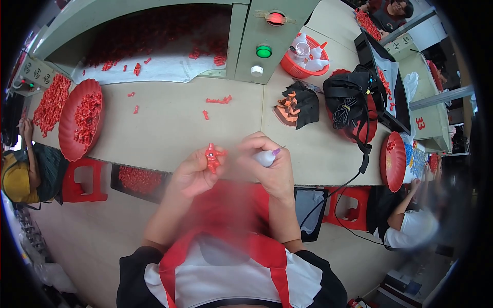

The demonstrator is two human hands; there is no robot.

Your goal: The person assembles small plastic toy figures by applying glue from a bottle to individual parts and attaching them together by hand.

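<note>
- Forearms (163, 218) reach up from the lower edge of view, elbows apart, and both hands meet in front of the chest over the near edge of the surface (169, 123).
- The left hand (194, 173) is half closed, palm partly up, thumb and fingers pinching a small red figurine (212, 160) upright.
- The right hand (273, 170) is curled around a white squeeze bottle (264, 158), its purple tip (276, 152) pointing right, away from the figurine; whether the blurred thumb and forefinger pinch anything else, I cannot tell.
- A fluted red dish (64, 126) at the left holds a heap of small red pieces (87, 118).
- A red basket (295, 70) at the far right of the machine holds white bottles (315, 65).
- Below the surface, a dark tray (114, 179) on the left holds more red pieces.
- The hands stand just apart; a pale stretch of surface, dotted with a few loose red parts (220, 100), runs from them to the green machine housing (247, 56).
- On the right, a black cloth (309, 105) bearing orange pieces (290, 105) and a black bag (349, 95) narrow the room.
</note>
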